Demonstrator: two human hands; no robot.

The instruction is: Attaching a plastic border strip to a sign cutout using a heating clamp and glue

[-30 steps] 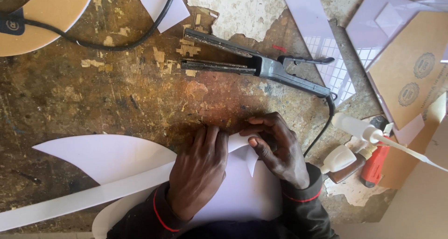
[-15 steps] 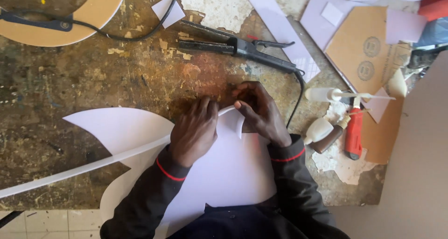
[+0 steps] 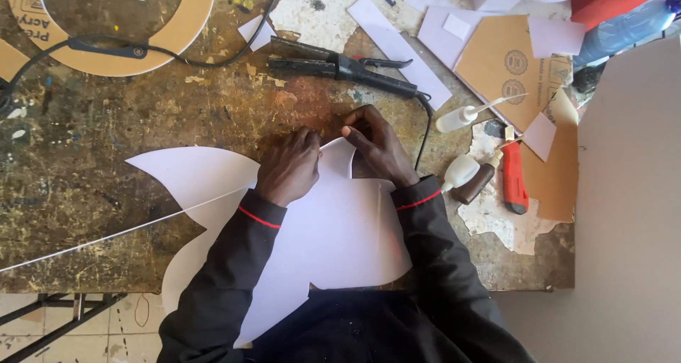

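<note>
Both hands work on a large white cut-out sheet [image 3: 333, 228] that lies on the worn, paint-stained workbench [image 3: 106, 193], with its lower part over the near edge of the bench. The left hand [image 3: 289, 166] lies flat on the sheet with the fingers bent down, and it presses the paper near a pointed tip. The right hand [image 3: 376, 142] is closed in a pinch on this upper tip of the sheet, just beside the left fingers, so the two hands almost touch. A thin white strip [image 3: 128, 230] stands on its edge and runs from under the left hand far to the left across the bench. Behind the hands lies a black tool with a cable [image 3: 340, 66]. To the right, near the right sleeve, there are a small glue bottle with a long nozzle [image 3: 461, 116], a brown bottle [image 3: 477, 182] and a red utility knife [image 3: 513, 179], all apart from the hands.
</note>
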